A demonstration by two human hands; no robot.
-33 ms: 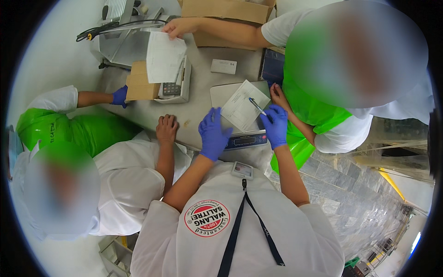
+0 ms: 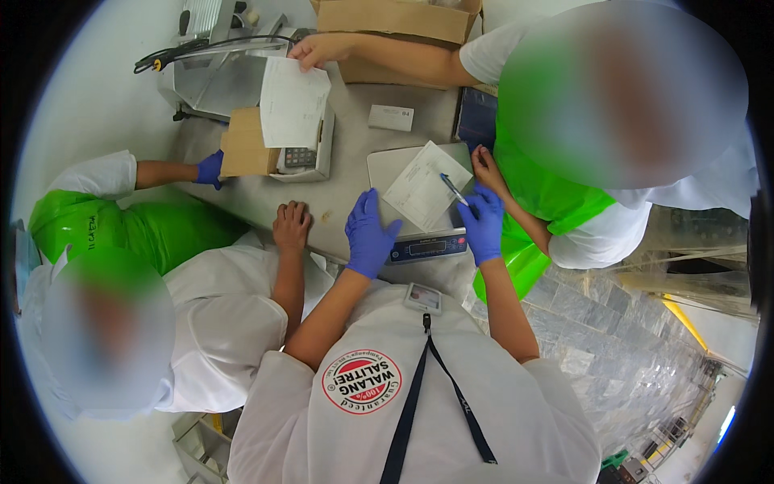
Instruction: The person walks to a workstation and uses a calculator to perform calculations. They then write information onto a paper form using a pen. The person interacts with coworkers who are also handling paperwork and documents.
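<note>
My left hand [image 2: 369, 238], in a blue glove, lies with fingers stretched and thumb apart at the near left corner of a digital scale [image 2: 379, 168]. It holds nothing. A printed paper form [image 2: 419, 192] rests at a slant on the scale's metal plate, its lower left edge close to my left thumb. In my gloved right hand [image 2: 484, 227], at the plate's right side, a blue and white pen [image 2: 452, 188] is gripped, angled over the form; whether its tip touches the paper I cannot tell. The scale's dark display panel [image 2: 427, 249] faces me between both hands.
Across the table, a co-worker's bare hand [image 2: 321, 50] holds a white sheet [image 2: 293, 105] over a box with a calculator [image 2: 300, 157]. Another gloved hand [image 2: 210, 170] touches that box's cardboard flap [image 2: 247, 143]. A small white box [image 2: 391, 118] and a dark blue book [image 2: 476, 117] lie beyond the scale.
My right hand and the pen have shifted very slightly right and down. The form has slid a touch left. The co-worker's sheet has moved a little to the right.
</note>
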